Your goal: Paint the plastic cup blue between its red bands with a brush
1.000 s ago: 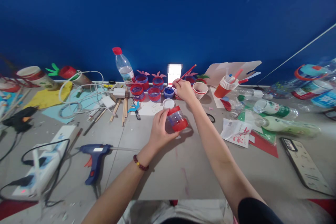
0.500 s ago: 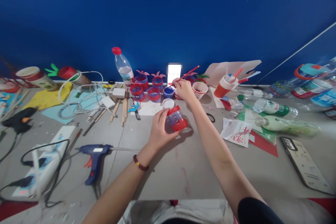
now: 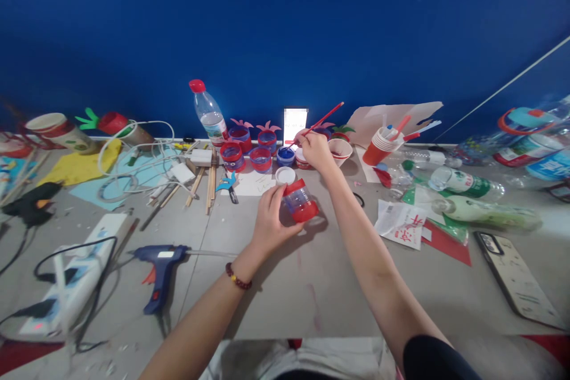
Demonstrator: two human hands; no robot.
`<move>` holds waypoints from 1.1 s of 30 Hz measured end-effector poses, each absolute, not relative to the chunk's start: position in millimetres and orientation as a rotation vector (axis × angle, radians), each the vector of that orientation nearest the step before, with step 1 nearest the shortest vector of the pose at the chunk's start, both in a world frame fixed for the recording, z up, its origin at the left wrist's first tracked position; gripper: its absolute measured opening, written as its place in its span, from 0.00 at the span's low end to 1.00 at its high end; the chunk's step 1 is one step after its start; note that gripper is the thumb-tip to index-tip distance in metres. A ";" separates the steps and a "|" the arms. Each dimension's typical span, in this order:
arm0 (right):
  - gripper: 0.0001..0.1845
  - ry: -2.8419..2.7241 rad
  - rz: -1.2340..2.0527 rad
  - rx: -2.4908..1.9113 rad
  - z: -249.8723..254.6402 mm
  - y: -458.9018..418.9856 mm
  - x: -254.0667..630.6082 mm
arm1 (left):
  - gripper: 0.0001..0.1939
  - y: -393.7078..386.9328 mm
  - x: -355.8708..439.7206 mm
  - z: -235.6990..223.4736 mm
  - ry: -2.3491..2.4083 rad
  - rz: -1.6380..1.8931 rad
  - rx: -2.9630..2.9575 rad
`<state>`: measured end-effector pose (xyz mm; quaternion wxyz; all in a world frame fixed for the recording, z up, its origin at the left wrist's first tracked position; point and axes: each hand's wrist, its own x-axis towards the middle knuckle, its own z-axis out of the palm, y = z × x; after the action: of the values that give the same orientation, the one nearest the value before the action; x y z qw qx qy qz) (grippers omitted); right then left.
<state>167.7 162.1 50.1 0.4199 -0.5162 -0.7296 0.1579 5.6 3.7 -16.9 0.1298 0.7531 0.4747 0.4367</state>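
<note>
My left hand (image 3: pixel 272 214) is closed around a clear plastic cup (image 3: pixel 297 197) with red painted bands at both ends, tilted above the table. Pinched in my right hand (image 3: pixel 314 148) is a red-handled paintbrush (image 3: pixel 328 114), its tip down at the open jar of blue paint (image 3: pixel 285 156). A white lid (image 3: pixel 285 176) lies in front of that jar. Another small jar (image 3: pixel 303 158) stands under my right hand, partly hidden. Several red-and-blue painted cups (image 3: pixel 260 160) stand to the left of the paint, some with pink paper leaves.
A blue glue gun (image 3: pixel 164 273) and a white power strip (image 3: pixel 84 270) lie on the left. Behind stand a water bottle (image 3: pixel 210 116) and a lit phone screen (image 3: pixel 295 122). To the right are stacked paper cups (image 3: pixel 378 145), plastic bottles (image 3: pixel 472 183) and a phone (image 3: pixel 516 276).
My right hand has shifted slightly right, and the paintbrush is tilted a little differently over the blue paint. My left hand and the cup have stayed in place.
</note>
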 end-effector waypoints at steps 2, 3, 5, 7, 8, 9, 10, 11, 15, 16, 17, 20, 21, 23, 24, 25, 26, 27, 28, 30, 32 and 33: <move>0.16 -1.823 0.415 -1.273 47.4 163.0 166.9 | 0.44 4.0 5.7 -17.2 1.376 1.269 2.193; 0.16 -1.826 0.426 -1.264 45.8 163.3 166.1 | 0.44 4.2 5.7 -17.4 1.371 1.272 2.196; 0.16 -1.835 0.442 -1.255 43.5 163.5 164.5 | 0.44 4.4 5.8 -17.7 1.361 1.283 2.200; 0.16 -1.844 0.446 -1.256 43.3 163.0 163.3 | 0.44 4.3 5.9 -17.9 1.358 1.296 2.198; 0.16 -1.853 0.447 -1.261 44.0 162.4 163.1 | 0.44 4.2 5.9 -17.8 1.359 1.299 2.197; 0.16 -1.865 0.448 -1.269 45.3 161.8 163.2 | 0.45 4.1 6.0 -17.6 1.361 1.297 2.197; 0.16 -1.876 0.447 -1.279 46.9 161.2 163.6 | 0.45 4.0 6.0 -17.4 1.365 1.293 2.196; 0.16 -1.883 0.445 -1.291 48.5 160.6 164.3 | 0.45 3.9 6.1 -17.2 1.370 1.287 2.196; 0.17 -1.866 0.411 -1.290 52.3 160.1 167.6 | 0.45 3.8 6.2 -17.5 1.378 1.294 2.191; 0.17 -1.856 0.402 -1.282 52.1 160.5 168.2 | 0.45 3.8 6.2 -17.9 1.373 1.300 2.191; 0.17 -1.849 0.396 -1.273 51.5 161.0 168.5 | 0.45 3.8 6.1 -18.3 1.370 1.302 2.191; 0.17 -1.838 0.410 -1.253 47.9 162.5 168.0 | 0.45 3.6 6.0 -19.1 1.374 1.292 2.188; 0.17 -1.838 0.421 -1.249 46.6 162.7 167.3 | 0.45 3.6 5.9 -19.1 1.376 1.290 2.187; 0.17 -1.839 0.439 -1.247 44.7 162.7 165.7 | 0.46 3.5 6.1 -18.9 1.367 1.294 2.193; 0.17 -1.842 0.445 -1.251 44.3 162.3 164.9 | 0.46 3.4 6.2 -18.7 1.359 1.297 2.196; 0.16 -1.848 0.447 -1.260 44.4 161.8 164.3 | 0.46 3.4 6.5 -18.4 1.351 1.303 2.200; 0.16 -1.858 0.446 -1.271 44.9 161.2 163.8 | 0.46 3.3 6.7 -18.2 1.345 1.309 2.201; 0.16 -1.871 0.442 -1.283 45.8 160.5 163.6 | 0.46 3.3 7.0 -17.9 1.342 1.313 2.199; 0.16 -1.883 0.436 -1.295 46.9 159.8 163.6 | 0.46 3.2 7.2 -17.6 1.344 1.316 2.196; 0.16 -1.900 0.424 -1.317 49.5 158.8 164.2 | 0.46 3.0 7.4 -17.0 1.357 1.309 2.189; 0.16 -1.897 0.409 -1.333 51.4 158.5 165.3 | 0.46 2.8 7.2 -16.1 1.368 1.294 2.186; 0.16 -1.889 0.402 -1.335 51.9 158.7 165.8 | 0.46 2.7 7.0 -15.7 1.368 1.289 2.189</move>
<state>165.8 158.7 51.9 0.3864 -0.5244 -0.7421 0.1580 7.0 2.7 -15.7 0.1278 0.7523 0.4704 0.4432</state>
